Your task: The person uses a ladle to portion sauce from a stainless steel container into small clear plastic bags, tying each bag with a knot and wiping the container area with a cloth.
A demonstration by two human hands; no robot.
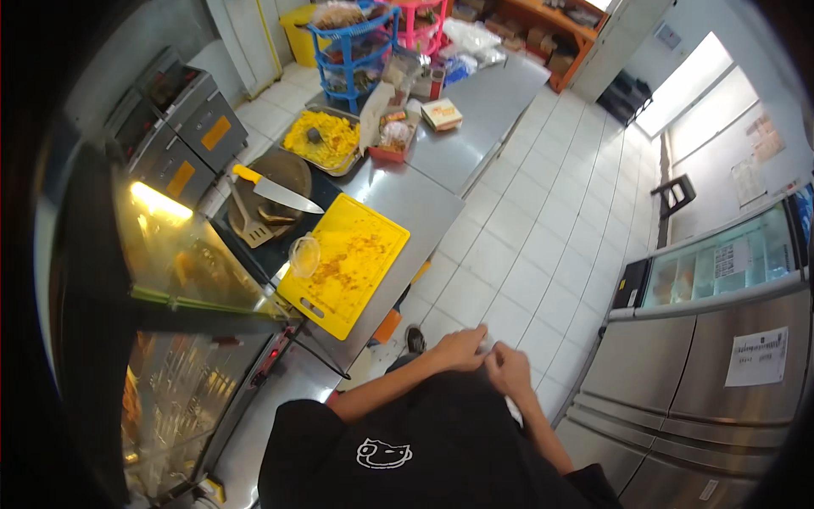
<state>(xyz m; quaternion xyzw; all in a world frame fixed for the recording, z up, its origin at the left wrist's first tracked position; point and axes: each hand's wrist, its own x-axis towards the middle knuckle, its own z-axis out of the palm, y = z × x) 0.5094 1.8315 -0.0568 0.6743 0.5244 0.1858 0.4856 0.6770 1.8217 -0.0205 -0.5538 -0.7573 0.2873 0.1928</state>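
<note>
My left hand (pixel 463 348) and my right hand (pixel 510 372) meet in front of my black shirt, above the tiled floor. Their curled fingers pinch a small pale thing (pixel 485 345), partly hidden and too blurred to name. To the left of my hands, a yellow cutting board (pixel 365 238) with orange-brown crumbs lies on the steel counter (pixel 420 197). A clear plastic cup or bowl (pixel 305 256) rests on its left edge. Beyond the board, a yellow-handled knife (pixel 283 193) and a slotted spatula (pixel 250 219) lie across a round, dark board (pixel 296 172).
A glass-sided heated display case (pixel 210 312) stands at left. Farther along are a tray of yellow food (pixel 324 137), an opened food box (pixel 391 140), a small carton (pixel 442 114) and a blue tiered rack (pixel 353 57). A steel refrigerator (pixel 668 388) is at right.
</note>
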